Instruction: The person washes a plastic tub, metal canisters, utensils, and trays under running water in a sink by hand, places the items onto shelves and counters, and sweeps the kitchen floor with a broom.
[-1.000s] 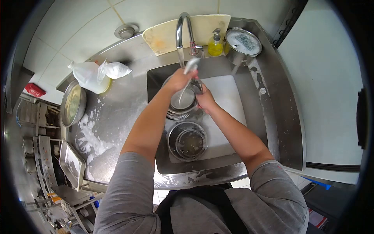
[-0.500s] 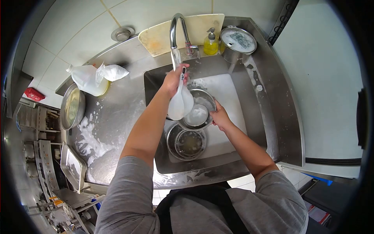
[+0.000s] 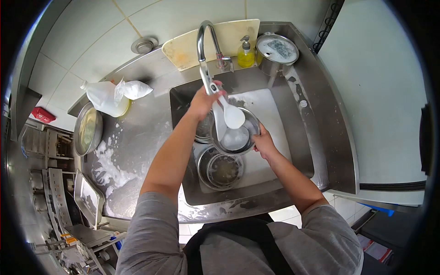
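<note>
My left hand (image 3: 203, 101) is closed on the handles of white plastic spoons (image 3: 234, 117) below the tap (image 3: 201, 43). The spoon heads hang over a metal bowl (image 3: 250, 121), whose right rim my right hand (image 3: 265, 141) grips. Inside that bowl lies something round and whitish. More round metal dishes (image 3: 203, 133) sit in the sink behind it, partly hidden. Nearer the front of the sink (image 3: 275, 185), a larger bowl (image 3: 201, 172) holds a smaller one with cloudy liquid.
A yellow soap bottle (image 3: 246, 56), a pot of suds (image 3: 277, 49) and a cutting board (image 3: 181, 50) stand behind the sink. On the left are a plastic jug (image 3: 101, 96), a white bag (image 3: 136, 89), a metal basin (image 3: 88, 130) and a tray (image 3: 89, 197).
The bowl in my right hand has moved away from the tap, toward the front right. The spoons have fanned apart and now hang over the bowl.
</note>
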`<move>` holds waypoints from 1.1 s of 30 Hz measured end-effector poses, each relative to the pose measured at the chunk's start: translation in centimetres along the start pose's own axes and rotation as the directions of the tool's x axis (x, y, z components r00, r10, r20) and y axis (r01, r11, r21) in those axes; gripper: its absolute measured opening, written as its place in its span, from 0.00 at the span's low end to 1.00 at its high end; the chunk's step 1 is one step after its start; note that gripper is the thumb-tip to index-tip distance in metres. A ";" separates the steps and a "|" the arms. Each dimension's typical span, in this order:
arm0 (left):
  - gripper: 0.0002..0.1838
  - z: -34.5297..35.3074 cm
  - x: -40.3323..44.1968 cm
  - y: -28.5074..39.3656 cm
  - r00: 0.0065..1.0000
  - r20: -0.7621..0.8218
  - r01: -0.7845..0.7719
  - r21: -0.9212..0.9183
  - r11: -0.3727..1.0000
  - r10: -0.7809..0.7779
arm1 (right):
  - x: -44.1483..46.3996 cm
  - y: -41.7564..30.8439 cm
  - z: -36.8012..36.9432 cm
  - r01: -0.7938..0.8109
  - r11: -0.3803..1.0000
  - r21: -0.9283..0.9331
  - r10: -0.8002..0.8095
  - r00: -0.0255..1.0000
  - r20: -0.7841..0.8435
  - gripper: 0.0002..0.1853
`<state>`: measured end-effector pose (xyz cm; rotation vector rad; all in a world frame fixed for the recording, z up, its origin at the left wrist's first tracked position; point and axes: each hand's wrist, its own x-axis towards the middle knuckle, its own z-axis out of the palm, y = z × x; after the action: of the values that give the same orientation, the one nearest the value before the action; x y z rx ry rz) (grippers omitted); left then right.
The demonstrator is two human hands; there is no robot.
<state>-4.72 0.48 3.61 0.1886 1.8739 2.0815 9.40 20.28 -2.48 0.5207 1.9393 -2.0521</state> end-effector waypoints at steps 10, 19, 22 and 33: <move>0.10 -0.7 3.4 4.2 0.948 -0.316 -0.071 -0.311 0.948 -0.032 | 1.1 -0.3 -0.1 -0.013 0.998 0.060 0.017 0.998 -0.053 0.36; 0.17 0.5 4.1 2.7 0.984 -0.178 -0.038 -0.326 0.945 -0.022 | 2.5 -1.6 1.9 0.028 1.000 0.011 -0.027 0.999 -0.041 0.36; 0.23 1.2 2.5 3.5 0.976 -0.210 -0.057 -0.035 0.998 0.049 | 2.8 -2.6 3.1 0.037 0.999 0.006 -0.037 0.999 -0.029 0.35; 0.14 -1.5 -1.1 4.9 0.986 -0.159 0.076 0.224 0.972 -0.041 | 4.1 -4.1 7.9 0.124 0.992 0.016 -0.124 0.990 0.061 0.37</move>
<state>-4.88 -1.64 8.40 0.0263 2.1831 1.8850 3.35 12.92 -0.27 0.3429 1.9700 -2.1295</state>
